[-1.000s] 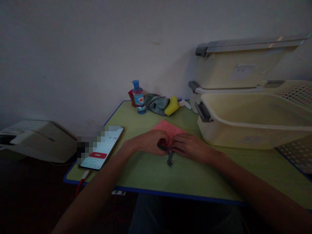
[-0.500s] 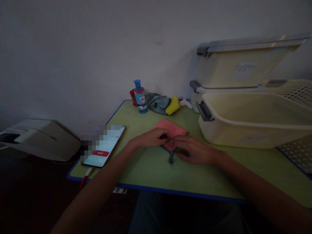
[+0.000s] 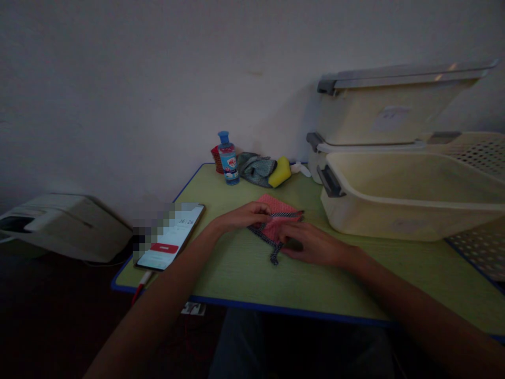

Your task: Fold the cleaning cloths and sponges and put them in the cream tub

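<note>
- Phone (image 3: 173,238), left of the bottle (image 3: 230,162) and nearer me: I read 6:26, a preceding digit partly masked.
- Bottle: its label's lettering is too blurred for me.
- Upper box (image 3: 355,118), right of the bottle: I can't decipher its sticker (image 3: 390,119).

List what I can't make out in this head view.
All in the head view:
Pink cloth: partly hidden by the left hand and right hand.
Phone: upper left masked by pixelation.
Front cream bin: right end cut off by the picture's right edge.
Red mesh item: partly behind the blue-capped bottle.
</note>
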Motion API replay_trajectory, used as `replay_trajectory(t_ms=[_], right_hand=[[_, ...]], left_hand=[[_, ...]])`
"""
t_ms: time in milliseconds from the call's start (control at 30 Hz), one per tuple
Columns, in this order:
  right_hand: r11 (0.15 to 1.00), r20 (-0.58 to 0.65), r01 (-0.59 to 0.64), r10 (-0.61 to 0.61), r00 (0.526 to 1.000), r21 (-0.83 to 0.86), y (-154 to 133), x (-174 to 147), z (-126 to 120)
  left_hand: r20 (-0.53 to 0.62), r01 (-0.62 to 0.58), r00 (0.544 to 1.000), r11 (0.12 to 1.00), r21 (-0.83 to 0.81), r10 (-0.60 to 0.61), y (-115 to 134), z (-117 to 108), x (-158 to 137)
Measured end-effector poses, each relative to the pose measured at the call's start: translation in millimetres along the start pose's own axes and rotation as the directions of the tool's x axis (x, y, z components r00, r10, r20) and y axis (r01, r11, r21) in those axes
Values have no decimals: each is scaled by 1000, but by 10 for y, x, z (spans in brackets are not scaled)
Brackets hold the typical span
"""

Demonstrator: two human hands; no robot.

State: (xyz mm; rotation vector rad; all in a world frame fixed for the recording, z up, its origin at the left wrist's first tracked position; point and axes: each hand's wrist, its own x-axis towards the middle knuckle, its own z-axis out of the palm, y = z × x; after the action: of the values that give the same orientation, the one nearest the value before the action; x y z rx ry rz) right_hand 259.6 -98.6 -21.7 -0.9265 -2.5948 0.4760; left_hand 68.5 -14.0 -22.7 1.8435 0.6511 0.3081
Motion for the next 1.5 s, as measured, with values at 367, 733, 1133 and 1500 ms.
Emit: replay_trajectory(t_ms=[367,733,1133,1500], right_hand=[[1000,-100,6,-5,995,12,7,9,21],[993,-264,-47,74,962,109,29,87,198],[994,-167,-40,56,984,99,-3,76,164],[996,-90,-45,52,995,74,-24,23,117]], left_hand=[[-36,55,997,983,-176,-62,-4,7,-2],[-54,27,998,973,-230,-40,-26,-22,11],[-58,95,991,950,-296,-118,-19,-14,13],[-53,83,993,955,-284,-102,-16,-33,-6]])
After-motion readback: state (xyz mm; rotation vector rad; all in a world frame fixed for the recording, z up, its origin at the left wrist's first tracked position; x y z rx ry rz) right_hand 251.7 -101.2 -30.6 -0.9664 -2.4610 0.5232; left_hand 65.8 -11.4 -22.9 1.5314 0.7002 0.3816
